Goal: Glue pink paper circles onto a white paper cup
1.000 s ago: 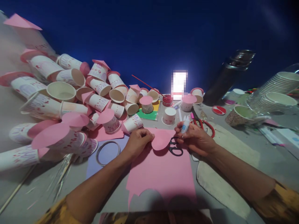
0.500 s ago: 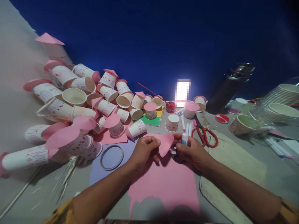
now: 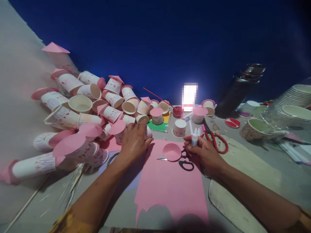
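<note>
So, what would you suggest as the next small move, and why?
Probably close the left hand on the cup beneath it: its fingers reach over it, the right hand holds the white bottle, and the pink disc lies unheld.

The left hand reaches over a decorated paper cup beside the piled cups, while the right hand holds small white bottles near black-handled scissors and a pink paper circle.

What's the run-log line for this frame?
left hand: over small cup | right hand: holding glue bottle | pink disc: lying over black-handled scissors | red-handled scissors: right
</note>
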`<move>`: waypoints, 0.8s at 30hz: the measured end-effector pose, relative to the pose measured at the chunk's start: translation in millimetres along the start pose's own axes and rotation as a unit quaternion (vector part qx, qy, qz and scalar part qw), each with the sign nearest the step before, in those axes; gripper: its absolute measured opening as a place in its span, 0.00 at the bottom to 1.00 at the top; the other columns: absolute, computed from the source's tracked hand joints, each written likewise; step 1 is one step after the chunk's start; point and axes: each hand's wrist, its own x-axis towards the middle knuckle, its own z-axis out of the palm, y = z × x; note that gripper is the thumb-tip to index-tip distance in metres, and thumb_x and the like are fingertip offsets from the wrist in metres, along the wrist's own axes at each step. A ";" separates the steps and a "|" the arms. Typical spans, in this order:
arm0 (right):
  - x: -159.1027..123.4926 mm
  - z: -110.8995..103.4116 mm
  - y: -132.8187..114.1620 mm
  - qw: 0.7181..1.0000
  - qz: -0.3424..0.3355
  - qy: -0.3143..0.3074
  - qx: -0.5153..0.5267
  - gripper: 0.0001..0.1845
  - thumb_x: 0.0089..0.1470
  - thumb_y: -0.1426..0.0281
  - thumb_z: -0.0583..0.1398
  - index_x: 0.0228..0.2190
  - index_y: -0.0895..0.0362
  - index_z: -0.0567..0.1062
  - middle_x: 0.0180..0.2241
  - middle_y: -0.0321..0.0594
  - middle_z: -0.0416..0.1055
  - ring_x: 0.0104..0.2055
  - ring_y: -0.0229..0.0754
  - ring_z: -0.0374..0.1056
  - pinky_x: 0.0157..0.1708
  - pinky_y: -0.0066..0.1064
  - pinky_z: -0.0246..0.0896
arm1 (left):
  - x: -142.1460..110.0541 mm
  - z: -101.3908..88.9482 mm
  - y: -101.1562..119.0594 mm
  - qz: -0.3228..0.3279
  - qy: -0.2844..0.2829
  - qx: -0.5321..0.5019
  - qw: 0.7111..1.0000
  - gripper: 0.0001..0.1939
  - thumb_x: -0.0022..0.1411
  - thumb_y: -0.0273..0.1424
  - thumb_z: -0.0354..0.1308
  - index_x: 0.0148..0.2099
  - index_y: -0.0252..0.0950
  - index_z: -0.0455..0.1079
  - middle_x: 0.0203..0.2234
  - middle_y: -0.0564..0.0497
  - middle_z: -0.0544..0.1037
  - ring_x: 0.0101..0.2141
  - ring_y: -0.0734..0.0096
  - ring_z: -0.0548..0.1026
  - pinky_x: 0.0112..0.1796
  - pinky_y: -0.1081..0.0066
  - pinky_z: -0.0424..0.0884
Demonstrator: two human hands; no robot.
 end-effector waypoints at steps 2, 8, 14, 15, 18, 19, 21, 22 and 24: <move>-0.5 -0.1 -0.3 1.000 0.004 0.001 -0.019 0.19 0.45 0.66 0.71 0.41 0.54 0.77 0.38 0.38 0.73 0.32 0.38 0.69 0.31 0.32 0.66 | 2.6 3.1 -1.8 -0.006 -0.023 0.049 0.999 0.33 0.54 0.31 0.69 0.62 0.37 0.69 0.52 0.35 0.77 0.57 0.31 0.65 0.61 0.42 0.50; -4.6 2.6 -2.7 0.999 0.014 -0.001 -0.049 0.21 0.46 0.62 0.73 0.40 0.55 0.76 0.39 0.39 0.74 0.35 0.41 0.72 0.34 0.35 0.71 | 3.6 -7.2 11.1 -0.074 0.036 -0.205 0.975 0.34 0.54 0.36 0.72 0.61 0.41 0.69 0.49 0.43 0.78 0.52 0.46 0.72 0.53 0.54 0.65; -20.4 12.5 -8.1 0.982 -0.046 -0.060 -0.174 0.26 0.44 0.66 0.73 0.45 0.53 0.75 0.25 0.29 0.70 0.26 0.37 0.66 0.27 0.31 0.67 | -20.4 6.9 35.4 -0.249 -0.104 -0.652 0.709 0.30 0.53 0.35 0.74 0.56 0.35 0.70 0.41 0.46 0.81 0.33 0.71 0.77 0.32 0.74 0.73; -22.4 14.3 -8.2 0.982 -0.045 -0.059 -0.174 0.28 0.43 0.66 0.73 0.47 0.53 0.74 0.22 0.26 0.67 0.24 0.36 0.65 0.25 0.30 0.65 | -26.3 12.9 39.3 -0.257 -0.122 -0.667 0.689 0.29 0.54 0.35 0.73 0.56 0.36 0.70 0.39 0.47 0.81 0.31 0.71 0.77 0.31 0.73 0.73; -24.2 17.4 -7.4 0.990 -0.026 -0.039 -0.136 0.35 0.40 0.65 0.75 0.49 0.51 0.70 0.21 0.25 0.66 0.22 0.36 0.65 0.23 0.29 0.65 | -40.6 27.2 48.3 -0.258 -0.126 -0.673 0.681 0.30 0.55 0.35 0.73 0.58 0.38 0.68 0.39 0.48 0.81 0.31 0.69 0.78 0.31 0.70 0.77; -23.6 17.3 -7.1 0.990 -0.024 -0.036 -0.131 0.36 0.39 0.63 0.75 0.49 0.52 0.70 0.23 0.27 0.68 0.23 0.37 0.67 0.23 0.30 0.65 | -43.5 29.9 50.2 -0.258 -0.121 -0.671 0.685 0.31 0.55 0.35 0.74 0.58 0.37 0.68 0.40 0.47 0.81 0.32 0.68 0.79 0.32 0.69 0.77; -21.8 15.5 -6.6 0.990 -0.029 -0.042 -0.133 0.35 0.40 0.59 0.76 0.48 0.54 0.70 0.27 0.32 0.72 0.25 0.40 0.69 0.24 0.31 0.67 | -46.5 32.1 52.4 -0.258 -0.116 -0.668 0.689 0.31 0.54 0.34 0.75 0.57 0.36 0.68 0.42 0.46 0.81 0.33 0.67 0.80 0.33 0.69 0.78; -20.9 14.2 -6.5 0.990 -0.032 -0.048 -0.130 0.35 0.41 0.58 0.76 0.47 0.54 0.71 0.28 0.33 0.73 0.26 0.40 0.70 0.25 0.32 0.67 | -46.9 32.1 52.8 -0.258 -0.114 -0.671 0.686 0.31 0.53 0.34 0.75 0.56 0.36 0.68 0.42 0.47 0.81 0.34 0.68 0.80 0.33 0.70 0.78; -19.8 11.4 -6.6 0.992 -0.032 -0.062 -0.108 0.35 0.41 0.56 0.76 0.47 0.54 0.71 0.30 0.35 0.74 0.27 0.40 0.71 0.25 0.32 0.67 | -46.7 31.6 52.5 -0.258 -0.114 -0.684 0.672 0.29 0.55 0.32 0.74 0.56 0.37 0.69 0.42 0.47 0.82 0.35 0.67 0.80 0.35 0.69 0.79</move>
